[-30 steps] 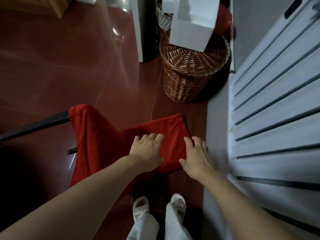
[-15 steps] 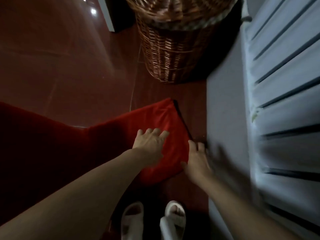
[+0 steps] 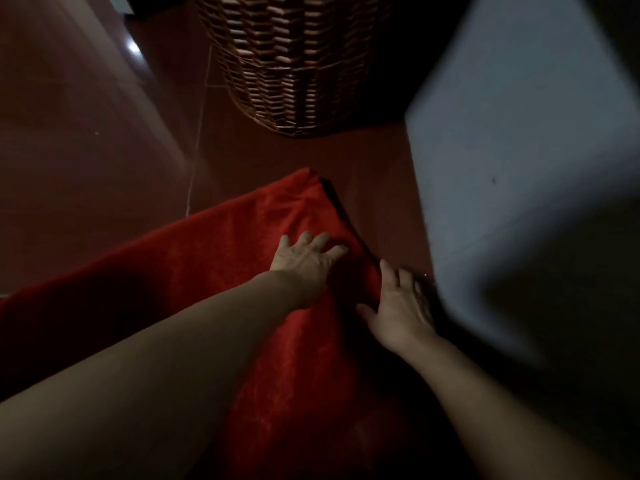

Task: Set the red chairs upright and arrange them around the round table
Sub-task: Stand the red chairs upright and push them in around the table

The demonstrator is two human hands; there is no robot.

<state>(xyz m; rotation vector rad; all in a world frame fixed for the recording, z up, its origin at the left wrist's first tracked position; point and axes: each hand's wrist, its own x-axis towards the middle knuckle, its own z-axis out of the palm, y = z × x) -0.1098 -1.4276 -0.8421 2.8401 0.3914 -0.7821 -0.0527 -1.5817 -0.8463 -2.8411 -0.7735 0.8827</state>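
Both forearms reach down over the red chair [image 3: 242, 258], which lies tipped on the dark red floor [image 3: 86, 150]. The left hand [image 3: 304, 259] rests flat on its fabric with fingers spread, while the right hand [image 3: 398, 306] curls over the chair's dark-trimmed edge, beside a pale wall [image 3: 519, 150]. Beyond stands 1 wicker basket [image 3: 294, 64].

No writing, label, brand or number can be read anywhere here: none on the red chair [image 3: 263, 271], none on the wicker basket [image 3: 291, 64] far behind it, none on the pale wall [image 3: 519, 133] at right.
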